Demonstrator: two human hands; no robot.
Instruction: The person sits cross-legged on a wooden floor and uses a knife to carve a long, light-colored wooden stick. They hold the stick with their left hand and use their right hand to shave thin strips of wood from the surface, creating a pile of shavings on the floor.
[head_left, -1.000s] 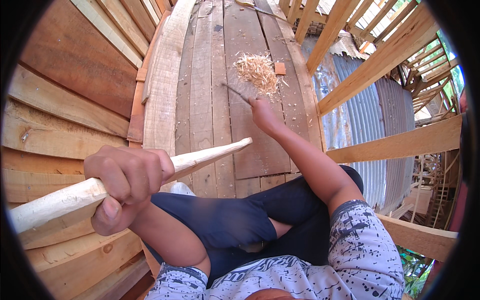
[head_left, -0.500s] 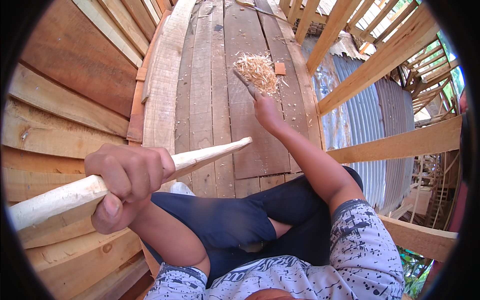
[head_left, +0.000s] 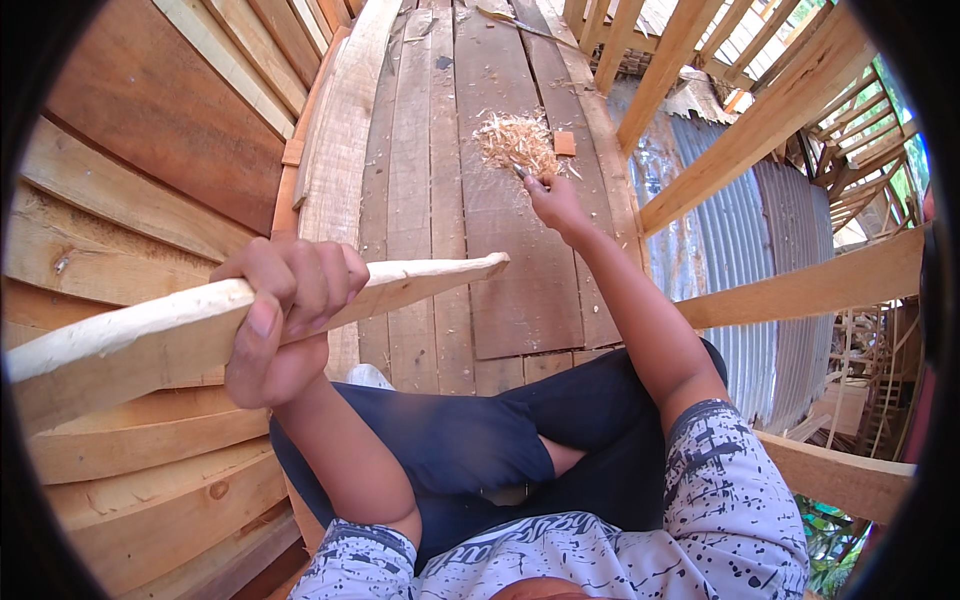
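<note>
My left hand (head_left: 292,315) is closed round a long, pale, hand-shaped piece of wood (head_left: 425,283). The wood slants across the left side, its narrow tapered end pointing right and its broad end running out at the left rim. Farther out, my right hand (head_left: 558,208) is closed on a dark, narrow knife (head_left: 521,173), seen nearly end-on and mostly hidden by the fingers. The knife is in front of a heap of wood shavings (head_left: 512,138) on the plank floor, apart from the piece of wood. Whether it touches the shavings I cannot tell.
A small orange-brown block (head_left: 564,143) lies beside the shavings on the plank floor (head_left: 412,200). A board wall (head_left: 150,215) rises at left. On the right are wooden rails (head_left: 800,278) and corrugated metal sheets (head_left: 740,350) beyond. My crossed legs (head_left: 440,430) are below.
My left hand has risen and moved right, turning the piece of wood so more of its side face shows. My right hand has shifted right, and the knife now appears much shorter.
</note>
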